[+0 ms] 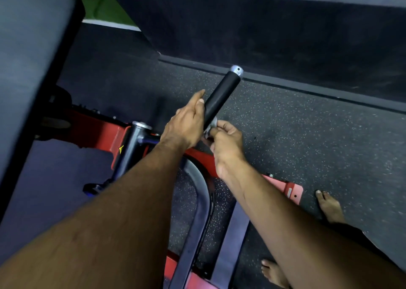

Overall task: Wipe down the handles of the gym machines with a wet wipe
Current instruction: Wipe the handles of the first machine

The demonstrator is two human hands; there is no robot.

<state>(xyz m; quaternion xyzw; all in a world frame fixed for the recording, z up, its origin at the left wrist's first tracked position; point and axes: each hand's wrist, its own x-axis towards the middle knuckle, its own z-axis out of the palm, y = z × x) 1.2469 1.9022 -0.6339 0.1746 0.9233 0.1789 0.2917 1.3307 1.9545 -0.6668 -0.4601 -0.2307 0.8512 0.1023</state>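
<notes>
The black handle runs up and away from my hands toward its silver end cap. My right hand pinches a small wet wipe at its base; my left hand lies straight-fingered alongside, so I'd stroke outward toward the cap.

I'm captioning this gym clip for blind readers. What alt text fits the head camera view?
Seen from above, a person's left hand rests along a black cylindrical machine handle with a silver end cap, while the right hand pinches something small and pale at its base. Below are a red and black machine frame, speckled rubber floor and bare feet.
</notes>
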